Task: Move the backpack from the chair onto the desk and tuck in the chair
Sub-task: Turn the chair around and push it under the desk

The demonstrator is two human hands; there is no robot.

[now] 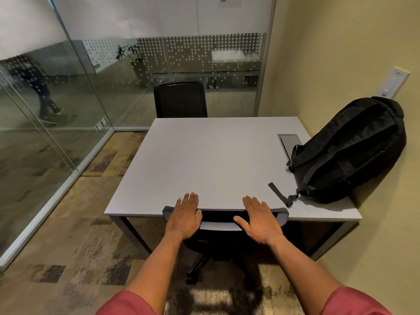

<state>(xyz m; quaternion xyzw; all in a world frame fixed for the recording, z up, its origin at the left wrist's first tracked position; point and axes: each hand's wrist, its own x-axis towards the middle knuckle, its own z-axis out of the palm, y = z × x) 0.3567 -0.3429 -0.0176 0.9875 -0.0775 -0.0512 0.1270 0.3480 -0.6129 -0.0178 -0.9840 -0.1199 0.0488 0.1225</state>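
A black backpack point(354, 151) lies on the right side of the grey desk point(204, 160), leaning against the yellow wall, one strap trailing on the desktop. The near chair point(218, 223) sits under the desk's front edge, so only the top of its grey backrest and its black base show. My left hand point(185, 214) rests flat on the left end of the backrest top. My right hand point(259, 220) lies flat on the right end. The fingers of both hands are spread and reach over the desk edge.
A second black chair point(180, 100) stands at the far side of the desk. A cable hatch point(289, 144) is set into the desktop by the backpack. Glass walls point(68, 98) close the left and back; a person walks behind the glass at left. Patterned carpet point(68, 258) covers the floor.
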